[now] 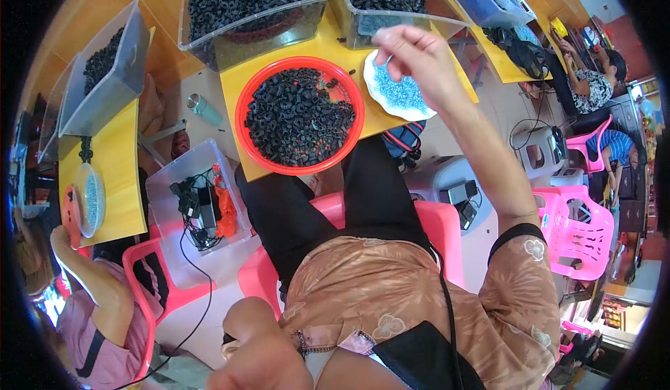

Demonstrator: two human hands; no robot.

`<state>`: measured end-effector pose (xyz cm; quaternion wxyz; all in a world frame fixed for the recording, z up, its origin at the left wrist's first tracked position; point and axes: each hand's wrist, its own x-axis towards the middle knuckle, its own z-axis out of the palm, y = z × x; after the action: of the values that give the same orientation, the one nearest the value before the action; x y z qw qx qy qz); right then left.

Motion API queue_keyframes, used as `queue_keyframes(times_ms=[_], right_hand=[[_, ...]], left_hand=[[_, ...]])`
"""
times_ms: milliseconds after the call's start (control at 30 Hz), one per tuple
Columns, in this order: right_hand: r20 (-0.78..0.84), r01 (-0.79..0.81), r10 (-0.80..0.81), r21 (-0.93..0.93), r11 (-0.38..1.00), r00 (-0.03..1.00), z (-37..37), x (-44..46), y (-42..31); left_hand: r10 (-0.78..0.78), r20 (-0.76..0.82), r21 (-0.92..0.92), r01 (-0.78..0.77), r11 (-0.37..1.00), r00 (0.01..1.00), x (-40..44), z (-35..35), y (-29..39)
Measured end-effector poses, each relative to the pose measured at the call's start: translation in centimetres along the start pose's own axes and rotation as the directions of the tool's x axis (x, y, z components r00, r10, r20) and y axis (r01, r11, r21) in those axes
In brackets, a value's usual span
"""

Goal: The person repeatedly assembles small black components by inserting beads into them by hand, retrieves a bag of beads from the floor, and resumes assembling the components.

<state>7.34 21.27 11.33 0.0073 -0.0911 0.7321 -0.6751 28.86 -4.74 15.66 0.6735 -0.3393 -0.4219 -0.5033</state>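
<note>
My right hand [417, 58] hovers over a white scalloped plate [372, 83] filled with tiny blue-and-white pieces [399, 95]. Its thumb and index finger are pressed together; anything between them is too small to make out. Close to the camera, at the bottom of the view, is my left hand [262, 355], blurred and with its fingers hidden. In front of my lap a red round tray [242, 121] on the yellow table [237, 76] holds many small black ring-like parts [296, 121], with a few red bits among them.
Clear plastic bins [262, 48] of black parts stand behind the tray. On the floor to the left are a bin [167, 188] with cables and a green bottle [204, 109]. A person in a pink shirt [98, 327] sits left; others sit far right near pink chairs [576, 233].
</note>
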Motion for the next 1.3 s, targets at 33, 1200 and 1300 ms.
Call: queue_keyframes(times_ms=[33,1200,1300], right_hand=[[0.027,-0.019,0.021,-0.046,0.999,0.999,0.4,-0.2,1.0],[0.507,0.385,0.072,-0.732,0.562,0.859,8.1,8.5,11.3],[0.490,0.415,-0.025,-0.709,0.570,0.871,7.9,8.0,11.5]], left_hand=[[0.089,-0.040,0.026,-0.088,0.996,0.995,0.2,0.3,-0.1],[-0.783,0.224,0.561,0.580,0.590,0.580,-15.4,-3.1,-12.9],[-0.898,0.118,0.552,0.724,0.414,0.423,-18.0,-3.4,-13.7]])
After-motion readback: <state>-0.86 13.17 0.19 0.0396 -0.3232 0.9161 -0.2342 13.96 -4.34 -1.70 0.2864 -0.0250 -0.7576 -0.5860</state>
